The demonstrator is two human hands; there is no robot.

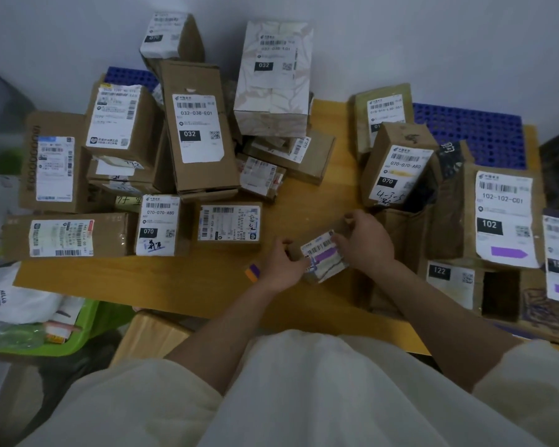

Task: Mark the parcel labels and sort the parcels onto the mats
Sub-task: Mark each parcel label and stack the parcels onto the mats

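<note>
Both hands hold one small parcel above the near middle of the wooden table. The left hand grips the parcel's left end, fingers curled round its edge. The right hand pinches its upper right corner, fingers bent over the top. The parcel's label faces up and bears a purple mark.

Just left of the left hand, a marker with orange and purple showing sticks out beside the wrist; whether the hand holds it cannot be told.

Left of the held parcel, a heap of cardboard boxes covers the table's far left part, among them a tall box marked 032 and a pale patterned box behind it. A blue mat shows at the back of that heap. Right of the held parcel stands another group, with a box marked 102 whose label carries a purple mark. Behind that group lies a second blue mat.

Off the table's left edge sits a green bin with a white bag in it.
</note>
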